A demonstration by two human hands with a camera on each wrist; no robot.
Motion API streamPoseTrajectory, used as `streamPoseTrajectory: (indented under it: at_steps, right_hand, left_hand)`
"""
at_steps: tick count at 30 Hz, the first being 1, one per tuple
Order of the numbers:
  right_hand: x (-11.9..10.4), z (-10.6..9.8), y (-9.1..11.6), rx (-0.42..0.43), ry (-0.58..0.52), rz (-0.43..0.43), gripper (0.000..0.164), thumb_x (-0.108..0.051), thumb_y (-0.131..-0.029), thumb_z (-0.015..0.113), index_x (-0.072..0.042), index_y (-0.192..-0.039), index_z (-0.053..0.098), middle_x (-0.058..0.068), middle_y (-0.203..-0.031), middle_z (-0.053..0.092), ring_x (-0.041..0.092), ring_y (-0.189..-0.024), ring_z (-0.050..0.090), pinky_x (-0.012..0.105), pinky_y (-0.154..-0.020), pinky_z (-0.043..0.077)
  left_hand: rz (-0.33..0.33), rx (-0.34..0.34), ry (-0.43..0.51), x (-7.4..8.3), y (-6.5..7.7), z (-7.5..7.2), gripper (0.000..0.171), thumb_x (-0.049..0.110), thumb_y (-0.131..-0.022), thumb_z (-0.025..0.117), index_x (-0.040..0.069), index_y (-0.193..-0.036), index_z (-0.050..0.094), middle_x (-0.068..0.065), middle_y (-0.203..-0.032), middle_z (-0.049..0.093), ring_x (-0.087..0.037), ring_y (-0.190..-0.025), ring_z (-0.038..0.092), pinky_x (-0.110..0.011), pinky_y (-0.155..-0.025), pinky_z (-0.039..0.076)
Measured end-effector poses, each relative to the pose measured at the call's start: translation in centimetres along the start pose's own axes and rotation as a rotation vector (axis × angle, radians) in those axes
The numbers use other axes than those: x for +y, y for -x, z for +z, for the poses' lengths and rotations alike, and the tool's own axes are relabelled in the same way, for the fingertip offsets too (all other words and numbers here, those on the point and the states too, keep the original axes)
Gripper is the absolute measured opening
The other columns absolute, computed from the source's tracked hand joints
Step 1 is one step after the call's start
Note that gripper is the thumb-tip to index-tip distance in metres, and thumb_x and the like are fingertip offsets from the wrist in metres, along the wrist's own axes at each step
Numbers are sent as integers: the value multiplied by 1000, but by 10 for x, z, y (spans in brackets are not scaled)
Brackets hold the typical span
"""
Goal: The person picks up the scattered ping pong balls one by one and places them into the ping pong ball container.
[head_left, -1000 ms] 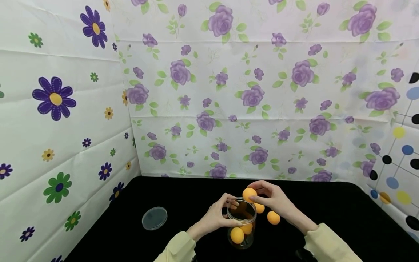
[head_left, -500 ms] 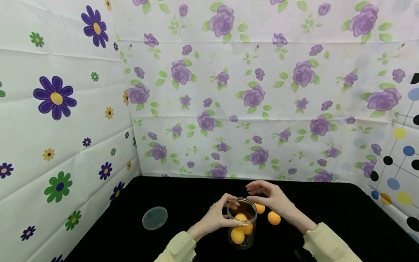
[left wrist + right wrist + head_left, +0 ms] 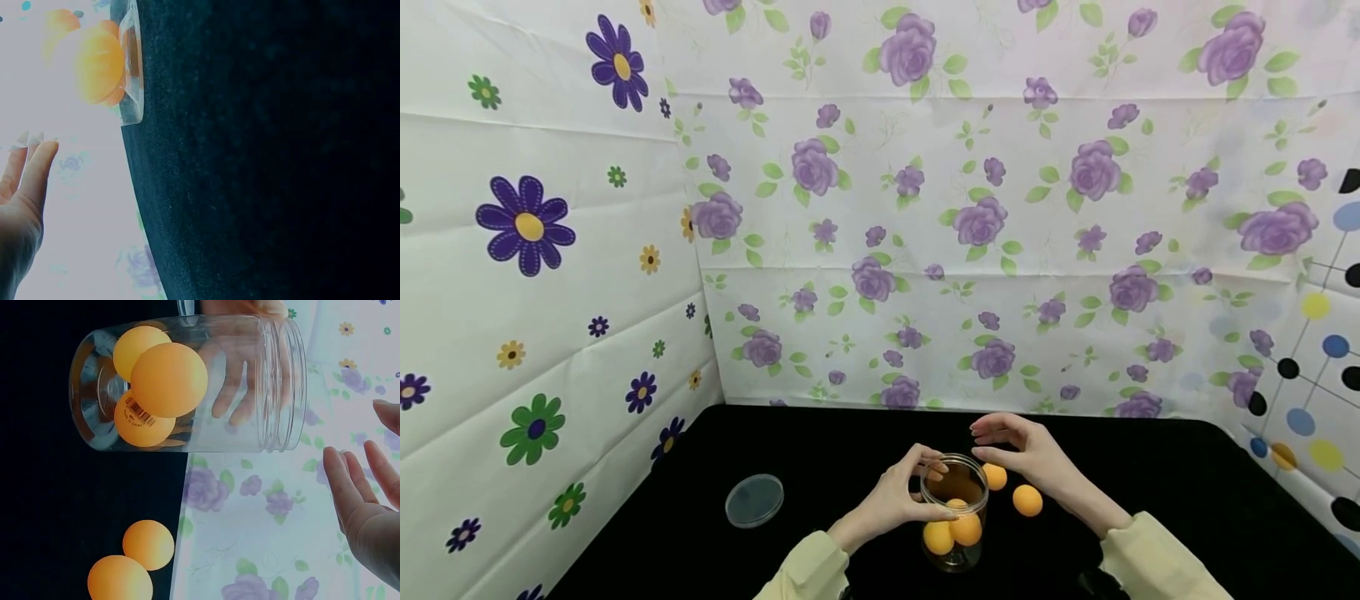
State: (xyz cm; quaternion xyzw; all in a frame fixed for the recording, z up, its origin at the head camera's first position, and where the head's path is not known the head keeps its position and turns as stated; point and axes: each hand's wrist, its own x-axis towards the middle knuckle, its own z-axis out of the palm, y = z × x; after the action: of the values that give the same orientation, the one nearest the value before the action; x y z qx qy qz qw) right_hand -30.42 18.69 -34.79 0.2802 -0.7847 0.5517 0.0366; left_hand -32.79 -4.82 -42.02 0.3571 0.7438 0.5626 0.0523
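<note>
A clear screw-neck jar (image 3: 955, 557) stands upright on the black table, with three orange ping-pong balls (image 3: 169, 380) at its bottom. My left hand (image 3: 891, 498) grips the jar near its neck, thumb on the near side and fingers on the far side. Just right of the jar's mouth, my right hand (image 3: 1030, 457) hovers with fingers extended and holds nothing. Behind the jar lies one loose ping-pong ball (image 3: 995, 477); another loose ball (image 3: 1027, 500) is to its right, below the right hand. One ball in the jar shows printed black marks in the right wrist view.
A round clear lid (image 3: 755, 501) lies flat on the black tabletop (image 3: 820, 442), left of the jar. Floral sheets (image 3: 925, 208) rise behind the table, with patterned sheets at both sides.
My right hand has let go of a ping-pong ball over the jar's mouth, and the ball has dropped inside. The balls in the jar have shifted. The right hand has drawn back slightly rightward.
</note>
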Motion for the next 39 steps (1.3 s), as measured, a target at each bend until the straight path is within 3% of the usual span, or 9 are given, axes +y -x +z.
streamPoseTrajectory:
  at_steps: [5, 13, 22, 39]
  right_hand:
    - [5, -4, 1, 11, 3, 13, 35, -17, -86, 64, -1, -116, 55, 13, -112, 55, 25, -98, 55, 31, -79, 46]
    - [8, -12, 4, 45, 9, 29, 34, -16, -87, 63, -3, -116, 55, 13, -113, 55, 28, -100, 55, 33, -78, 46]
    - [13, -24, 11, 66, -5, 30, 38, -15, -85, 64, 4, -116, 53, 17, -112, 54, 28, -97, 56, 31, -78, 47]
    - [30, -47, 22, 103, 57, 133, 40, -24, -84, 65, -3, -117, 55, 13, -112, 56, 24, -97, 57, 34, -80, 45]
  left_hand:
    - [-3, 1, 3, 0, 0, 1, 54, 21, -78, 73, 19, -123, 44, -2, -116, 51, -21, -104, 48, -30, -74, 47]
    - [-5, 1, 0, 2, 0, 0, 55, 23, -78, 73, 18, -123, 43, -2, -117, 50, -21, -104, 48, -31, -74, 47]
    - [2, -2, 3, 1, 0, 0, 53, 21, -78, 73, 20, -122, 43, -2, -117, 50, -22, -104, 48, -31, -74, 47]
    - [12, -13, 6, 0, 0, 0, 54, 22, -78, 73, 18, -123, 43, -1, -117, 49, -22, -104, 47, -31, -75, 47]
